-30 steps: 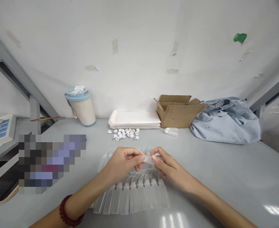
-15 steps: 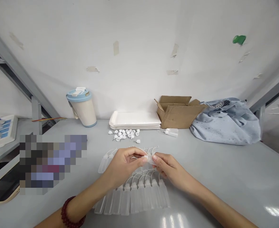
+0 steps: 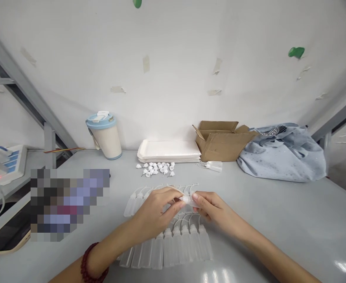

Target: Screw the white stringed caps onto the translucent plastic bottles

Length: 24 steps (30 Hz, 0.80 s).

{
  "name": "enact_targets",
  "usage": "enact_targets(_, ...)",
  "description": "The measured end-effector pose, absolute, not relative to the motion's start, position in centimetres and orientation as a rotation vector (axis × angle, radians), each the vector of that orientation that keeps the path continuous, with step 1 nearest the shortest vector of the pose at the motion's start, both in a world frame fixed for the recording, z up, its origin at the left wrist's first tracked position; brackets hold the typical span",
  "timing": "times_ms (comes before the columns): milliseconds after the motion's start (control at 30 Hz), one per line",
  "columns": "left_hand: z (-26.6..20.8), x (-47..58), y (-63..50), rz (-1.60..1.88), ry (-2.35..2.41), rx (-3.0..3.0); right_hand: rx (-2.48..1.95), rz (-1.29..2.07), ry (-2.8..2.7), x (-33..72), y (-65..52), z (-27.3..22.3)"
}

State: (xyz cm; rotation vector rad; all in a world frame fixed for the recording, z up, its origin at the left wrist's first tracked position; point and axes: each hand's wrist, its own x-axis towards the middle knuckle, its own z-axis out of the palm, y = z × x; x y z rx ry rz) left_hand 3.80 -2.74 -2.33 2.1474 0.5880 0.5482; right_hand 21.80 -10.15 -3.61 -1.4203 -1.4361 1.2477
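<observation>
My left hand (image 3: pixel 159 209) is closed, thumb and fingers pinching the cap end of a small translucent plastic bottle (image 3: pixel 188 200). From the other side, my right hand (image 3: pixel 210 205) grips the bottle's body, which lies roughly level and is mostly covered by the fingers. Below the hands, a front row of similar bottles (image 3: pixel 177 247) with thin looped cap straps lies on the table. A second row of bottles (image 3: pixel 131 204) lies behind, partly hidden by my left hand. Farther back is a cluster of small white caps (image 3: pixel 157 169), some with thin needle tips.
Against the wall are a cream tumbler (image 3: pixel 106 137) with blue lid, a stack of white padded envelopes (image 3: pixel 170 150), an open cardboard box (image 3: pixel 227 145) and a grey-blue cloth bag (image 3: pixel 282 157). Loose bottles (image 3: pixel 214 166) lie before the box. A power strip (image 3: pixel 9 167) stands left.
The view has shifted slightly. Both hands stay together at the bottle; my left fingers have slackened a little around its cap end, and more of the bottle's neck shows.
</observation>
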Motion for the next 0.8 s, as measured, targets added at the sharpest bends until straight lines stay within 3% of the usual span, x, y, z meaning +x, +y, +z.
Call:
enact_targets(233,-2.44,3.75,-2.78,0.332,0.638,1.865,-1.377,1.312,-1.459,21.68,-10.41,-3.51)
enact_targets(567,-2.64,3.59,-2.93,0.579,0.446,2.238,-1.235,1.662,-1.175,22.06,-10.35,-3.89)
enact_targets(667,-2.49,3.68,-2.99,0.542,0.572,2.064,-1.318,1.432,-1.329,21.82,-10.39,-3.54)
enact_targets(800,-2.18,3.82,-2.67,0.444,0.669,1.768,-1.407,0.739,-1.698,21.72,-10.48,-3.28)
